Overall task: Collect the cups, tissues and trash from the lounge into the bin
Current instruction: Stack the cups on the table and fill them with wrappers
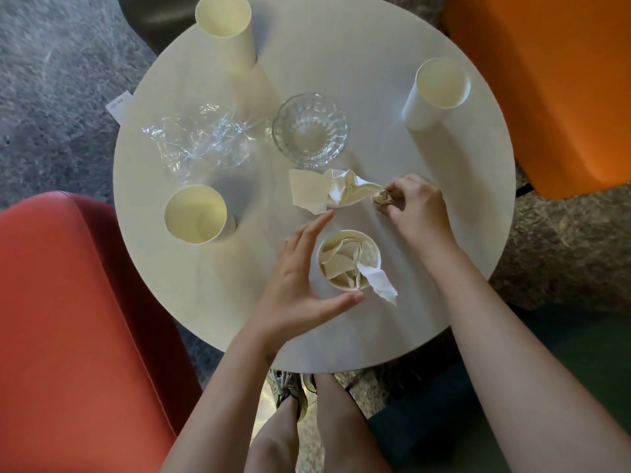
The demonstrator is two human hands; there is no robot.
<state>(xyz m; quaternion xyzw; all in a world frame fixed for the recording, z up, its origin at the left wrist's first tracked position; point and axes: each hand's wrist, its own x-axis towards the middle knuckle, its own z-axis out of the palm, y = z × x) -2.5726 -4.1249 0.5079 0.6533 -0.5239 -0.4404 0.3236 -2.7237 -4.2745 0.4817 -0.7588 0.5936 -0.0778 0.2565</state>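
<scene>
The left hand curves, fingers spread wide, beside the stuffed white paper cup; the right hand pinches a crumpled brown paper wad.

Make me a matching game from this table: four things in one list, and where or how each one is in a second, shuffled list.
Things:
1. glass bowl
2. plastic wrap
3. stuffed cup
4. paper wad

States:
A. pinched in the right hand
B. crumpled flat, left of the bowl
C. beside the open left hand, full of scraps
D. upright and empty, mid-table

Pairs: 1-D, 2-B, 3-C, 4-A
</scene>
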